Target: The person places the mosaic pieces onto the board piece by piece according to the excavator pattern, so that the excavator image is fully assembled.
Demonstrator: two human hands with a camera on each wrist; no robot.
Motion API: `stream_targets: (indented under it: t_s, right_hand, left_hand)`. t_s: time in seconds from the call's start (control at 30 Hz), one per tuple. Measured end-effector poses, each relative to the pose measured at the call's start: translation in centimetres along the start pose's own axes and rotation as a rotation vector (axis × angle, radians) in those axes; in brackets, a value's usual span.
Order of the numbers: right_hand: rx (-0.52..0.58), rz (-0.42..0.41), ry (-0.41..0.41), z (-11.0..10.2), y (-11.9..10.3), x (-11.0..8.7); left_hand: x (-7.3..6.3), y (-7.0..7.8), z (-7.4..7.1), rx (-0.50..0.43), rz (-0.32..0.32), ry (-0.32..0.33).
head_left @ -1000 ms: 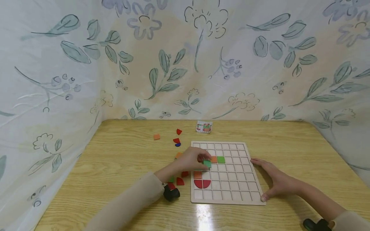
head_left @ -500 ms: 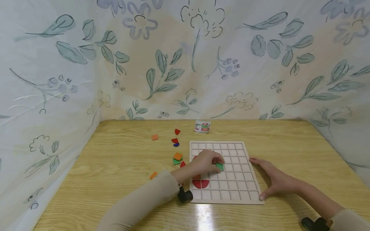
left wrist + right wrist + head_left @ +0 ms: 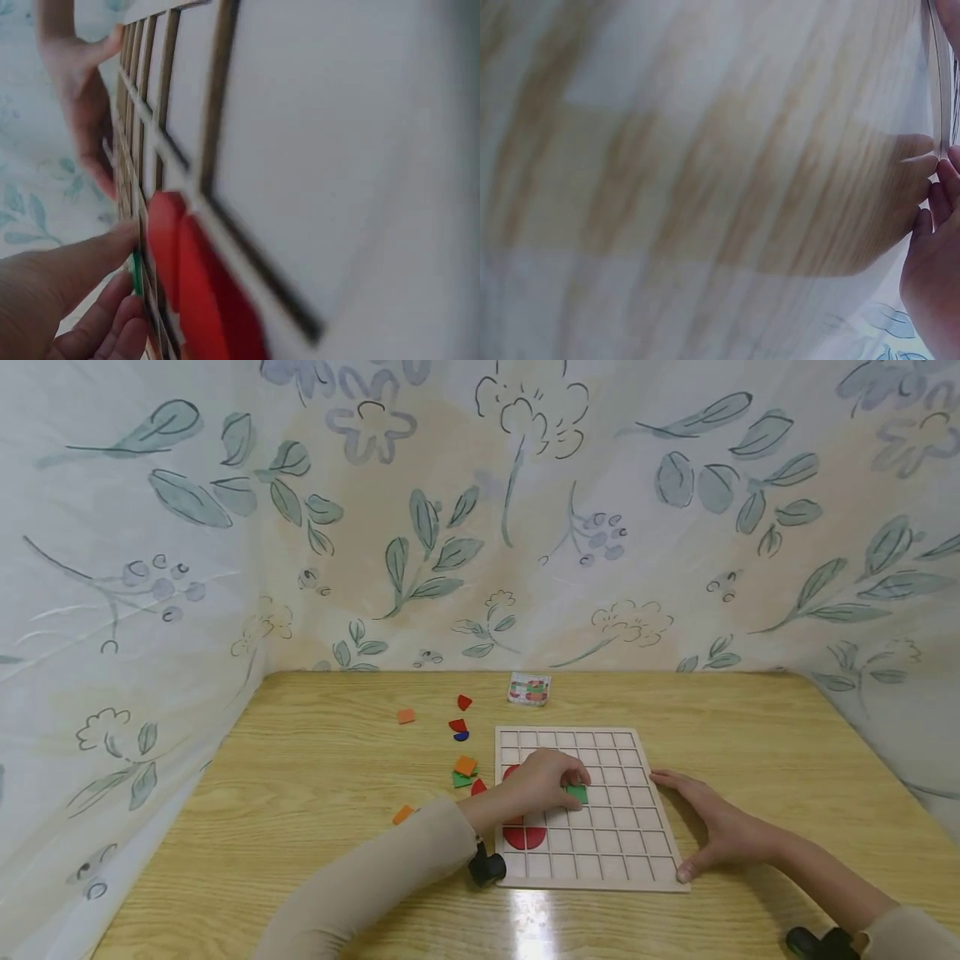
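A wooden grid board (image 3: 622, 865) lies flat on the table. My left hand (image 3: 542, 783) reaches over it and pinches a green square tile (image 3: 577, 794) between thumb and fingers, right at a cell in the board's middle. In the left wrist view the tile's green edge (image 3: 136, 274) shows between the fingertips, close to the grid. Two red quarter-circle tiles (image 3: 525, 837) sit side by side in cells at lower left. More tiles are partly hidden under the left hand and forearm. My right hand (image 3: 716, 827) rests against the board's right edge, thumb at the near corner.
Left of the board lie loose tiles: an orange square (image 3: 465, 766) over a green one (image 3: 462, 781), another orange square (image 3: 406, 717), red pieces (image 3: 464, 702) and a blue piece (image 3: 461, 736). A small pattern card (image 3: 529, 689) lies behind the board. A floral cloth hangs around the table.
My left hand has carried the green tile rightward across the board to a middle cell and has stayed there over the last half second. My right hand keeps its place at the board's edge.
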State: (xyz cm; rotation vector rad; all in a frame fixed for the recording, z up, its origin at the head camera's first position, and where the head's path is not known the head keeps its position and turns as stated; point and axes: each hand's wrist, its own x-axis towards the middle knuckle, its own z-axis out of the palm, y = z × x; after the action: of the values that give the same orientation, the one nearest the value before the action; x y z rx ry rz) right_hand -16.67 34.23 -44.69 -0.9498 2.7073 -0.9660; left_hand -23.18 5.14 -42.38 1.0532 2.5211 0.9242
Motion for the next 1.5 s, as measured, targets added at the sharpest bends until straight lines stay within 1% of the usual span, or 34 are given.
stream_targets:
  t_s: [0.1,0.2,0.27,0.33,0.4,0.47,0.57,0.67,0.73,0.83,0.9,0.97,1.0,1.1,1.17,1.23,1.3,1.37,1.5]
  right_hand:
    - [-0.008,-0.009,0.005,0.1,0.1,0.0]
    - [-0.011,-0.022,0.011,0.1,0.1,0.0]
    - [-0.014,-0.03,0.014,0.1,0.1,0.0]
    - [-0.015,-0.038,0.016,0.1,0.1,-0.1]
    - [-0.018,-0.034,0.016,0.1,0.0,-0.1]
    - [-0.016,-0.02,0.014,0.1,0.1,-0.1]
    - [-0.017,0.011,0.009,0.0,0.1,-0.1]
    - [-0.018,0.028,0.006,0.0,0.1,-0.1]
    - [-0.016,0.021,0.006,-0.1,0.1,-0.1]
    - [-0.007,-0.007,0.007,-0.1,0.1,-0.1]
    - [-0.004,-0.029,0.009,0.0,0.2,-0.2]
    - [0.005,-0.033,0.006,0.2,0.2,-0.3]
    - [0.003,-0.041,0.009,0.2,0.2,-0.1]
    - [0.019,-0.035,0.011,0.2,0.3,-0.3]
    - [0.026,-0.029,0.008,0.4,0.2,-0.4]
    - [0.028,-0.024,0.008,0.5,0.3,-0.4]
    - [0.028,-0.016,0.007,0.5,0.3,-0.4]
    - [0.025,-0.01,0.007,0.5,0.4,-0.4]
    - [0.014,-0.013,0.013,0.4,0.4,-0.4]
  left_hand:
    - [0.0,-0.1,0.0,0.003,0.008,-0.011]
    - [-0.1,-0.6,-0.3,0.007,0.029,-0.015]
    - [-0.5,-1.1,-0.9,0.004,0.025,-0.004]
    - [-1.0,-1.8,-1.9,-0.006,0.004,0.02]
    - [-1.8,-2.8,-3.3,-0.038,-0.046,0.057]
    - [-2.6,-4.1,-4.8,-0.07,-0.098,0.111]
    - [-3.7,-6.3,-6.9,-0.075,-0.178,0.218]
    - [-4.2,-8.3,-8.5,-0.062,-0.26,0.324]
    - [-4.3,-9.2,-9.2,-0.058,-0.33,0.369]
    - [-3.9,-10.3,-9.8,-0.052,-0.408,0.408]
    - [-3.4,-10.8,-10.0,-0.044,-0.445,0.413]
    - [-2.8,-11.3,-9.9,-0.048,-0.482,0.409]
    - [-2.4,-11.5,-10.2,-0.05,-0.496,0.411]
    - [-1.4,-11.8,-10.1,-0.042,-0.514,0.4]
    - [-1.3,-12.0,-10.0,-0.036,-0.517,0.403]
    - [-1.3,-12.1,-9.9,-0.032,-0.506,0.408]
    - [-1.2,-12.3,-9.9,-0.033,-0.489,0.407]
    - [-1.1,-12.4,-9.8,-0.028,-0.455,0.395]
    - [-1.0,-12.8,-9.9,-0.036,-0.374,0.347]
